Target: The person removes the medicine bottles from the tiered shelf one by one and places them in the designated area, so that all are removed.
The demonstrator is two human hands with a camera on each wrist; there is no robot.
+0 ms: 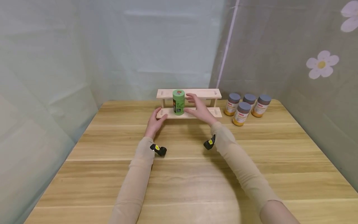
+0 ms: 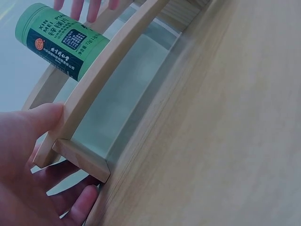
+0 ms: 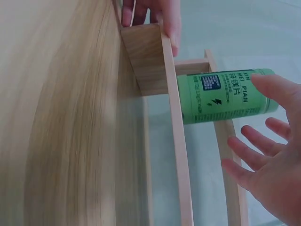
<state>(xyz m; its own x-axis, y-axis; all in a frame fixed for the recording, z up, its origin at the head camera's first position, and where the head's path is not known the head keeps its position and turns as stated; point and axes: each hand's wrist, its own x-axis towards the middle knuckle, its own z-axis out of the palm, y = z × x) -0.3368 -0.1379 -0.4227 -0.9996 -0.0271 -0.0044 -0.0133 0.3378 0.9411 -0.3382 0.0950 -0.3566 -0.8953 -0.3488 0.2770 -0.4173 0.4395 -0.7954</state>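
Observation:
A green bottle with a dark label stands upright on the lower board of a small two-tier wooden shelf, left of its middle. My left hand holds the shelf's left end; in the left wrist view the thumb lies on the lower board and the fingers pass round the end piece. To the right of the bottle is my right hand, fingers spread and nothing gripped. In the right wrist view its thumb overlaps the bottle; whether it touches, I cannot tell.
Several jars with grey lids and orange bottoms, such as the front jar, stand grouped right of the shelf. The wooden table extends toward me. A pale curtain hangs behind, and a grey flowered one at the right.

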